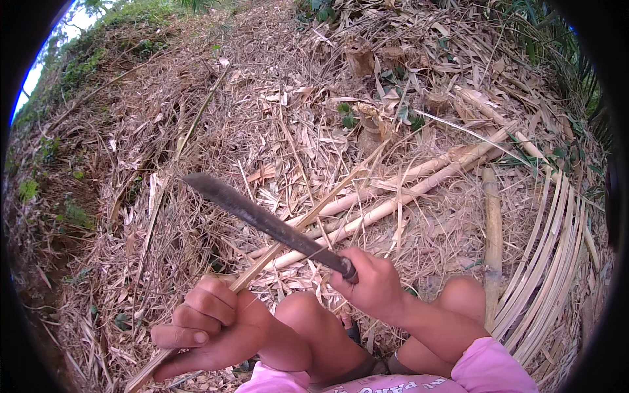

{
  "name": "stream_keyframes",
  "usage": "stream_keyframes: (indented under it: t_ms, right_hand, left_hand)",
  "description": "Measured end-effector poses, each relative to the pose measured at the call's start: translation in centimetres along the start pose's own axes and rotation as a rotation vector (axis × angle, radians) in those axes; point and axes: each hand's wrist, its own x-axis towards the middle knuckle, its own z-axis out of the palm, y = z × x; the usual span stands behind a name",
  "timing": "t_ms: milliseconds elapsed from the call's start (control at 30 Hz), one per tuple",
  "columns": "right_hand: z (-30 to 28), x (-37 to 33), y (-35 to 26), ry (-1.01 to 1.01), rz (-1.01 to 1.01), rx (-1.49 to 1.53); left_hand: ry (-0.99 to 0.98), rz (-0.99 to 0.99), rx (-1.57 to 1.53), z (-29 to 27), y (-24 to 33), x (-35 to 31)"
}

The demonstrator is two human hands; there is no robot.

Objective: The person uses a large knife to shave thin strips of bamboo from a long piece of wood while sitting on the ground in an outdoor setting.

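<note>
A long, thin bamboo strip runs from the lower left up toward the middle of the head view. My left hand is closed around its lower part, and the strip's end sticks out below the fist. My right hand grips the short handle of a machete. The dark blade points up and to the left, crossing over the strip in the picture; whether the two touch, I cannot tell. My bent knees show below and between the hands.
Pale bamboo poles lie slantwise ahead, and a shorter piece of bamboo lies by my right knee. Several split bamboo strips curve along the right. Cut stumps stand farther off. Dry leaves cover the sloping ground.
</note>
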Motion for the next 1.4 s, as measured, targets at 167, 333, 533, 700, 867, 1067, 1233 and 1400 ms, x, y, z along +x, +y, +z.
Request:
stream_keyframes:
  t_ms: [167, 333, 533, 700, 867, 1067, 1233, 1400]
  right_hand:
    - [-0.2, 0.1, -1.0, 0.002, -0.146, 0.014]
    - [-0.6, 0.2, -0.8, 0.004, -0.038, -0.049]
    - [-1.5, -0.3, -2.4, -0.032, -0.132, -0.034]
    - [-0.7, 0.4, 0.8, -0.033, 0.040, -0.114]
    - [-1.4, -0.5, -0.8, -0.040, -0.112, -0.077]
    - [-1.1, 1.3, 2.9, 0.011, 0.152, -0.218]
    - [-0.6, 0.8, 2.5, 0.042, 0.082, -0.230]
    - [0.0, 0.0, 2.6, 0.050, -0.010, -0.221]
  left_hand:
    - [0.010, -0.030, -0.024, 0.0, 0.5, -0.2]
    - [-0.045, -0.051, -0.062, -0.7, 0.3, 0.0]
    - [-0.112, -0.033, -0.042, -1.2, 0.4, 0.0]
    - [-0.060, -0.036, -0.050, -1.2, 0.3, 0.0]
    - [-0.063, -0.041, -0.057, -1.0, 0.6, 0.0]
    - [-0.011, -0.026, 0.003, -0.9, 0.3, -0.3]
    - [0.061, -0.037, 0.017, -0.8, 0.4, -0.3]
    - [0.092, -0.020, 0.059, -0.3, 0.8, -0.7]
